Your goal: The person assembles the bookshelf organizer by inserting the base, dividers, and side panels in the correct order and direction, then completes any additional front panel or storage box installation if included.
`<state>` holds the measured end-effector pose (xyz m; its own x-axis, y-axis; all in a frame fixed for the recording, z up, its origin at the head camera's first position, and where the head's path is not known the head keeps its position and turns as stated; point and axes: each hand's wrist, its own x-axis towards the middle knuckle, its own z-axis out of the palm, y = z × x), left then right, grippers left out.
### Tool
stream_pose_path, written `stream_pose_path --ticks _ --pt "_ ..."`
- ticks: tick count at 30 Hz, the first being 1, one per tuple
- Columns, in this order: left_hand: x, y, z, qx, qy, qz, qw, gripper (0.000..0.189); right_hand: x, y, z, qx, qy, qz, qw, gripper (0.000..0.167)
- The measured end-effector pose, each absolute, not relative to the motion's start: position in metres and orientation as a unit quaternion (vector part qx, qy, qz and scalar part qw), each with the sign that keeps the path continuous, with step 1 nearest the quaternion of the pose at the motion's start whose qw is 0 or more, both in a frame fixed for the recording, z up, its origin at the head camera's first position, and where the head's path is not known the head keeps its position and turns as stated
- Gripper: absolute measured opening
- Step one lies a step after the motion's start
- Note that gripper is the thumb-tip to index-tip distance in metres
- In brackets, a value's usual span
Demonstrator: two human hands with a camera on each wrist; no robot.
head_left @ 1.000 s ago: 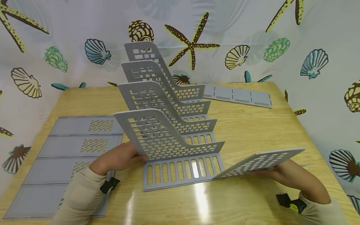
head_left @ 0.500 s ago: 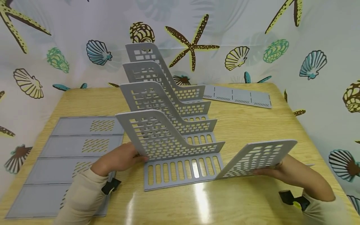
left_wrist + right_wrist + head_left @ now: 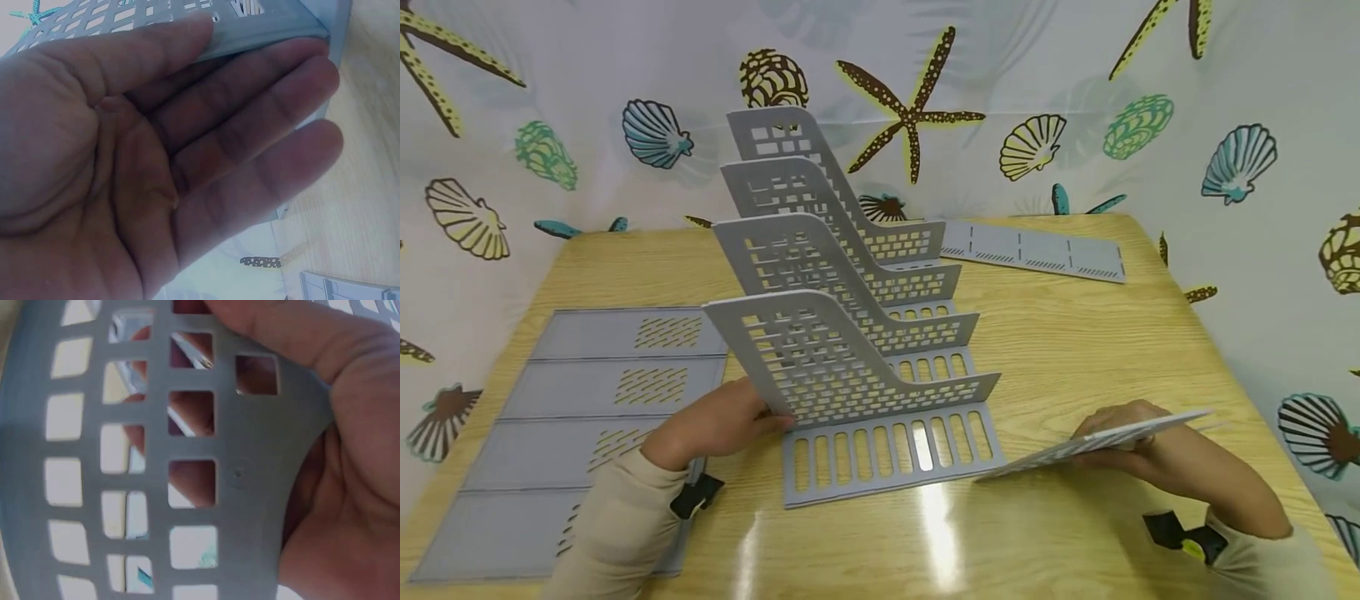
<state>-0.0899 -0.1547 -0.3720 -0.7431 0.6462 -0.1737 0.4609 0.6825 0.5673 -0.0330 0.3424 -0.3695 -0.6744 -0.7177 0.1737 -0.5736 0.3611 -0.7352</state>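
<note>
A grey plastic file rack stands mid-table, with several upright perforated dividers (image 3: 820, 367) rising from a slotted base (image 3: 891, 496). My left hand (image 3: 722, 421) pinches the nearest divider low on its left edge. In the left wrist view the thumb (image 3: 156, 53) lies on one side of that divider and the fingers reach behind it. To the right of the rack, my right hand (image 3: 1165, 467) holds a loose-ended perforated panel (image 3: 244, 512), seen almost edge-on in the head view. Its left tip overlaps the base's front right corner. Fingers show through its square holes.
On the left of the wooden table (image 3: 1030, 542) lies a flat grey sheet (image 3: 520, 450) with creased sections and slanted slots, partly under my left forearm. Behind the rack on the right is a long narrow grey panel (image 3: 1037, 250). A shell-print cloth (image 3: 1097, 67) hangs behind.
The panel in my right hand tips up half a second ago, then lowers to nearly edge-on. My left hand and the rack stay in place.
</note>
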Motion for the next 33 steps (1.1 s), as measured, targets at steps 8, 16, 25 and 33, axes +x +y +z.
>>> stream_pose_path --ticks 8,16,25,33 --pt "-0.089 -0.155 -0.373 0.305 0.9 0.251 0.187 0.041 -0.024 0.364 -0.364 -0.362 0.852 -0.373 0.067 0.039" --pt "-0.09 -0.153 -0.373 0.313 0.9 0.247 0.179 0.03 -0.025 0.359 -0.371 -0.388 0.836 -0.382 0.064 0.045" --pt "-0.09 -0.151 -0.375 0.314 0.901 0.247 0.168 0.039 -0.023 0.364 -0.366 -0.389 0.851 -0.352 0.032 0.047" --pt "-0.09 -0.151 -0.374 0.311 0.904 0.246 0.16 0.04 -0.028 0.355 -0.372 -0.37 0.847 -0.377 0.06 0.037"
